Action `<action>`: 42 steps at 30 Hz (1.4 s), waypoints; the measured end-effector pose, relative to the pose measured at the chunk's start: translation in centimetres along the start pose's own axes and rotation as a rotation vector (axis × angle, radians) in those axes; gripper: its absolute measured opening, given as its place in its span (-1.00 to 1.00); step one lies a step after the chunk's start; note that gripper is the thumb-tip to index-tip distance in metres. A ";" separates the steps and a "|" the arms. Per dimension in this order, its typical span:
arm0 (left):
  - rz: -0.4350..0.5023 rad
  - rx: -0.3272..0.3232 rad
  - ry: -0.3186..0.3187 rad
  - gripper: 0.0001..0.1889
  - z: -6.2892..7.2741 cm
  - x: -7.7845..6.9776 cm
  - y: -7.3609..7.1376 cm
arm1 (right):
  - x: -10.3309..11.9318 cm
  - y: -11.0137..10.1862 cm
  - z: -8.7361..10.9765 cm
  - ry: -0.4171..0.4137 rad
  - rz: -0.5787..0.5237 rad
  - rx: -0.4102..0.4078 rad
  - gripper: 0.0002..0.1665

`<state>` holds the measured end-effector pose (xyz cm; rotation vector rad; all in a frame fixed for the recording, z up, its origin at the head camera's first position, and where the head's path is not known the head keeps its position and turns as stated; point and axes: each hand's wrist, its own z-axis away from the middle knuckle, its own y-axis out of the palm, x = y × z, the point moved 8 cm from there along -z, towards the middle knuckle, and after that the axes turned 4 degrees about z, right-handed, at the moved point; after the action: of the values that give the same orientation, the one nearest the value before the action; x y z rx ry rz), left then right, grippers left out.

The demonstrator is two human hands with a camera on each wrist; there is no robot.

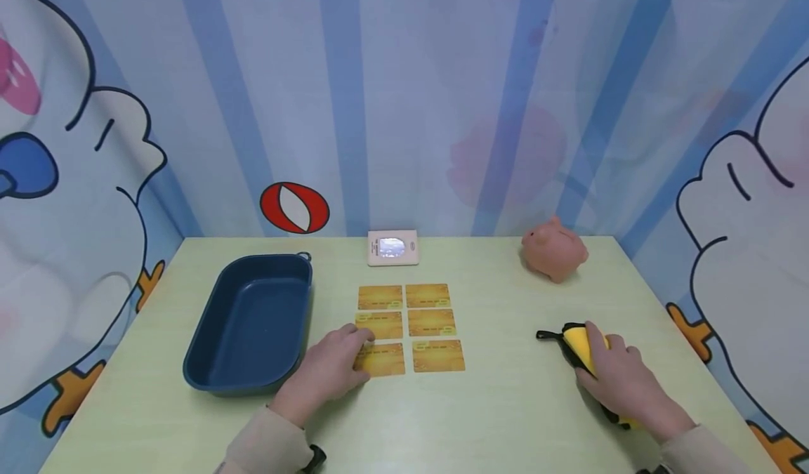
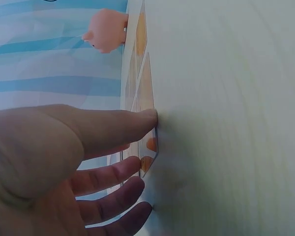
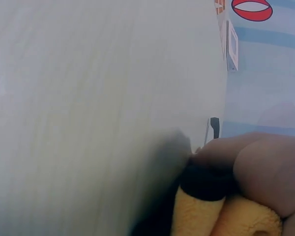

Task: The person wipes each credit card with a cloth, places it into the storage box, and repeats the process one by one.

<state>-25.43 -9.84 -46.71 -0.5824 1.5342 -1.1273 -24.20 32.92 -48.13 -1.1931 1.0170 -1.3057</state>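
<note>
My left hand (image 1: 331, 365) rests at the lower left yellow card (image 1: 387, 360), thumb at its near edge and index finger reaching over the gap toward the yellow card (image 1: 379, 325) behind. In the left wrist view the thumb (image 2: 120, 125) is nearly straight and the other fingers are loosely bent. The cards lie flat in two columns. At the right, my right hand (image 1: 622, 383) grips a fuzzy yellow-and-black thing (image 1: 580, 344) with a thin black loop-ended stem. Its yellow rolls (image 3: 196, 214) show close up in the right wrist view; its kind I cannot tell.
A deep blue tray (image 1: 249, 333) stands left of the cards. Behind them, near the table's back edge, is a pale pink box (image 1: 393, 248) with a window. A pink piggy bank (image 1: 554, 249) stands at the back right. A printed cloth (image 1: 404, 109) hangs around the table.
</note>
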 end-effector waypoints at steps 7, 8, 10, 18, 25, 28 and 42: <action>0.044 0.046 -0.003 -0.53 -0.2 0.0 0.7 | -0.5 -0.1 0.2 0.065 -0.061 -0.001 0.09; 0.043 0.042 -0.002 -0.54 -0.2 -0.1 0.6 | -0.5 -0.2 0.2 0.067 -0.056 -0.004 0.09; 0.033 0.027 0.001 -0.54 -0.2 -0.2 0.6 | -0.5 -0.4 0.2 0.065 -0.041 -0.015 0.08; -0.001 -0.009 -0.032 -0.45 -0.1 -0.1 0.2 | -0.5 -0.5 0.0 0.088 -0.034 0.038 0.10; 0.015 -0.002 -0.035 -0.43 -0.3 0.0 0.2 | -0.4 0.0 -0.3 0.085 0.028 0.165 0.13; 0.022 0.004 -0.040 -0.43 -0.5 0.1 0.2 | -0.2 0.0 -0.4 0.071 0.032 0.177 0.12; 0.033 0.053 -0.069 -0.42 -0.3 0.2 0.5 | -0.1 -0.5 -0.5 0.072 -0.111 0.075 0.13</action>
<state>-25.69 -9.66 -47.24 -0.5532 1.4459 -1.1083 -24.79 33.04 -47.76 -1.1661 0.9565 -1.4704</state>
